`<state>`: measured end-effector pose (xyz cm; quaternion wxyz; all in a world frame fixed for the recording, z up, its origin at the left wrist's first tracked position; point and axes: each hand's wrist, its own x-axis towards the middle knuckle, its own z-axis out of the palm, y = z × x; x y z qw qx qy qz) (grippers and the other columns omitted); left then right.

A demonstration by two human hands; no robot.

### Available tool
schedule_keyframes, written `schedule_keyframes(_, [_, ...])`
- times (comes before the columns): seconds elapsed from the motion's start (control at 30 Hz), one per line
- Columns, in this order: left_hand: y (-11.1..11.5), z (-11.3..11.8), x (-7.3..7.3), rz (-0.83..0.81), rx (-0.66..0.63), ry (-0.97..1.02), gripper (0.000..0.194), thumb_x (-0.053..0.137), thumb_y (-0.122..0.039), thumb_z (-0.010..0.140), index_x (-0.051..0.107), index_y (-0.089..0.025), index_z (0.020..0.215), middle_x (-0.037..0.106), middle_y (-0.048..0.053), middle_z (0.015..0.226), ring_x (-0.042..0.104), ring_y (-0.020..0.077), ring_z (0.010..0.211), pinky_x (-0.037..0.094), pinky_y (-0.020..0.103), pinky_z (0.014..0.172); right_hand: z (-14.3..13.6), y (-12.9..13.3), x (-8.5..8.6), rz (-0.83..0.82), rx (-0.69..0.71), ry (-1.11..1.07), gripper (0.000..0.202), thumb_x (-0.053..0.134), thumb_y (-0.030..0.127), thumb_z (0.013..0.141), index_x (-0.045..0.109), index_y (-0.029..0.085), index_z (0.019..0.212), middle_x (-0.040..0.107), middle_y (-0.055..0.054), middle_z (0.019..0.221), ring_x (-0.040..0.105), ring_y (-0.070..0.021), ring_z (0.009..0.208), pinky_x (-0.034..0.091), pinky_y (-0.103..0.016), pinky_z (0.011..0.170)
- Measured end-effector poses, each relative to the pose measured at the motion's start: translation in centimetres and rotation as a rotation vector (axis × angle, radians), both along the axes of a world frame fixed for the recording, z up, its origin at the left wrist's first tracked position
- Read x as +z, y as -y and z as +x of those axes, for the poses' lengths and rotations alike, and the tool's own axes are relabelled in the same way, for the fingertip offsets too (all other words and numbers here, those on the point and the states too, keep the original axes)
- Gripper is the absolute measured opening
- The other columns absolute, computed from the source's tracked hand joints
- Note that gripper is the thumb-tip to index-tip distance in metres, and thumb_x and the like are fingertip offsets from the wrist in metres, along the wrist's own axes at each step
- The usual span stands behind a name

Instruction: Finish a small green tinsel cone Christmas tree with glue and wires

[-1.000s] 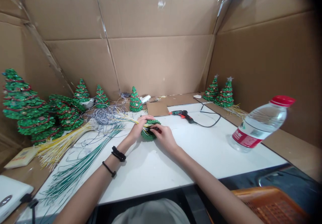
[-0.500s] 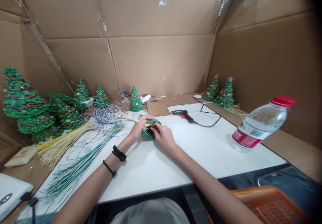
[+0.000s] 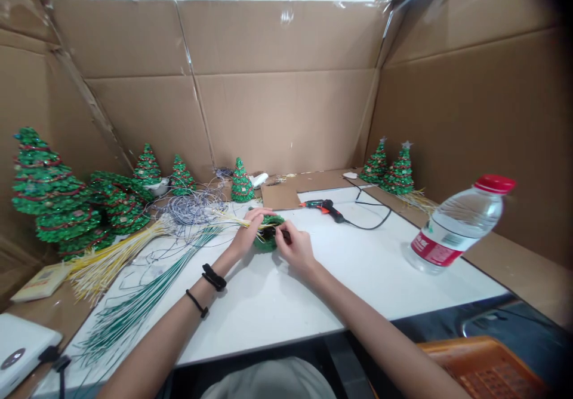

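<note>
A small green tree piece [image 3: 267,244] lies on its side on the white board, its dark hollow underside facing me. My left hand [image 3: 249,232] is wrapped round its left side, with yellow and white wires [image 3: 233,218] passing by the fingers. At the opening's right edge, my right hand [image 3: 293,245] is closed in a pinch; what its fingertips hold is too small to make out.
Green wires [image 3: 147,294] and tangled wires [image 3: 190,208] lie left. Decorated trees [image 3: 49,193] stand farther left. A glue gun [image 3: 324,206] with its cord is beyond my right hand. A water bottle [image 3: 461,223] stands right, above an orange basket [image 3: 483,351].
The camera view has shifted slightly. My right hand has moved a little to the right at the opening, and more of the dark hollow shows.
</note>
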<state>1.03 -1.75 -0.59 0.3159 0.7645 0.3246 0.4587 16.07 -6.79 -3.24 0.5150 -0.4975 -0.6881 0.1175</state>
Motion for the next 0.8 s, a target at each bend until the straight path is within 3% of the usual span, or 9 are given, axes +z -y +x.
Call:
schedule_keyframes(0.07, [0.4,-0.2,0.0,0.017,0.022,-0.01,0.03,0.038,-0.029,0.09,0.066,-0.019,0.1,0.06,0.008,0.119,0.049,0.0223,0.117,0.031,0.039,0.108,0.8,0.5,0.5,0.102,0.045,-0.108,0.021,0.044,0.034,0.087,0.048,0.021,0.071,0.048,0.004,0.051,0.04,-0.0086,0.041,0.032,-0.021,0.045])
schedule_keyframes(0.17, [1.1,-0.3,0.0,0.078,0.057,-0.045,0.027,0.047,-0.028,0.088,0.062,-0.021,0.109,0.056,0.008,0.126,0.046,0.0223,0.121,0.029,0.039,0.109,1.5,0.5,1.3,0.19,-0.002,-0.329,0.023,0.047,0.035,0.086,0.046,0.021,0.069,0.047,0.004,0.052,0.04,-0.0083,0.043,0.032,-0.021,0.044])
schedule_keyframes(0.3, [1.3,-0.4,-0.3,0.121,0.131,0.014,0.025,0.042,-0.029,0.092,0.06,-0.021,0.106,0.058,0.009,0.12,0.049,0.0211,0.117,0.032,0.038,0.107,1.6,-0.4,1.9,0.155,-0.04,-0.689,0.022,0.049,0.04,0.087,0.045,0.021,0.078,0.042,0.007,0.052,0.043,-0.0088,0.045,0.036,-0.021,0.046])
schedule_keyframes(0.4, [0.7,-0.8,-0.5,0.092,0.205,0.111,0.025,0.041,-0.033,0.093,0.062,-0.021,0.099,0.061,0.007,0.112,0.053,0.0207,0.111,0.035,0.037,0.104,1.6,-0.9,2.3,0.115,-0.044,-0.801,0.024,0.05,0.043,0.087,0.049,0.02,0.093,0.043,0.008,0.052,0.05,-0.0111,0.049,0.038,-0.022,0.047])
schedule_keyframes(0.5, [-0.2,-1.6,-0.1,0.018,0.305,0.266,0.024,0.044,-0.036,0.091,0.063,-0.022,0.096,0.064,0.005,0.106,0.056,0.02,0.106,0.039,0.034,0.1,1.6,-0.9,2.5,0.096,-0.043,-0.801,0.027,0.051,0.044,0.087,0.051,0.018,0.095,0.046,0.006,0.053,0.049,-0.011,0.049,0.038,-0.022,0.046])
schedule_keyframes(0.57, [-0.9,-2.3,0.4,-0.076,0.339,0.471,0.022,0.048,-0.038,0.088,0.062,-0.022,0.094,0.066,0.003,0.101,0.06,0.019,0.098,0.044,0.032,0.092,1.5,-0.8,2.4,0.085,-0.025,-0.762,0.025,0.054,0.043,0.085,0.052,0.018,0.09,0.054,0.003,0.061,0.049,-0.01,0.051,0.04,-0.022,0.048])
schedule_keyframes(0.67, [-1.6,-3.1,1.2,-0.267,0.303,0.81,0.02,0.052,-0.038,0.083,0.059,-0.022,0.094,0.068,0.0,0.091,0.064,0.0164,0.085,0.05,0.03,0.079,1.2,-0.6,1.9,0.09,0.009,-0.646,0.024,0.059,0.04,0.083,0.053,0.019,0.094,0.062,-0.002,0.081,0.056,-0.0119,0.063,0.048,-0.025,0.058])
schedule_keyframes(0.8, [-1.9,-4.0,1.9,-0.448,0.245,0.983,0.02,0.054,-0.034,0.08,0.06,-0.023,0.095,0.07,-0.002,0.083,0.066,0.0148,0.073,0.053,0.028,0.07,0.5,0.1,1.2,0.186,0.031,-0.411,0.019,0.055,0.035,0.087,0.055,0.02,0.099,0.064,-0.006,0.091,0.061,-0.0162,0.08,0.052,-0.03,0.07])
